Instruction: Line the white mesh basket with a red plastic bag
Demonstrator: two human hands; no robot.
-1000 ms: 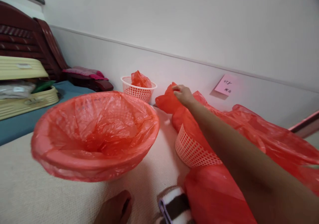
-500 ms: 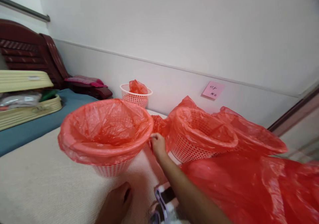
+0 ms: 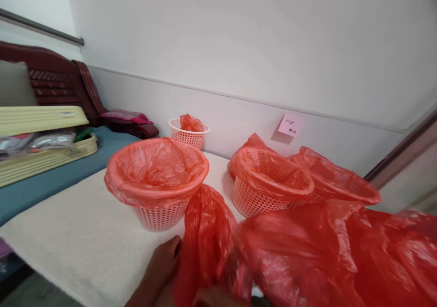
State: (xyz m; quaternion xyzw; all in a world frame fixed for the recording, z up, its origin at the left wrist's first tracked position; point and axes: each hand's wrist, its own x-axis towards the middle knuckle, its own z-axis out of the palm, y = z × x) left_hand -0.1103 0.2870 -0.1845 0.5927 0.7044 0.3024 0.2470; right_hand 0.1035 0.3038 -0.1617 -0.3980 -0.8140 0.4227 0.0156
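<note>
A loose red plastic bag point(image 3: 210, 225) hangs in front of me, bunched and upright. At the bottom edge my right hand point(image 3: 218, 296), mostly out of frame and blurred, is closed on its lower part. My left hand point(image 3: 164, 261) is a closed fist just left of the bag; the inner side of its fingers is hidden. Behind it stands a plastic basket point(image 3: 160, 216) with round holes, lined with a red bag folded over its rim. To the right are another lined basket point(image 3: 256, 197) and a third red-lined one point(image 3: 344, 184).
A large heap of red plastic point(image 3: 307, 252) fills the lower right. At the back, a small white-rimmed basket point(image 3: 187, 137) holds crumpled red plastic. A pink note point(image 3: 287, 125) is on the wall. An open pale yellow case point(image 3: 44, 154) lies on blue bedding, left of the white surface point(image 3: 88, 225).
My right hand has drawn the loose red bag from between the baskets toward me. My left hand stays closed, now beside the bag. The view has shifted slightly.
</note>
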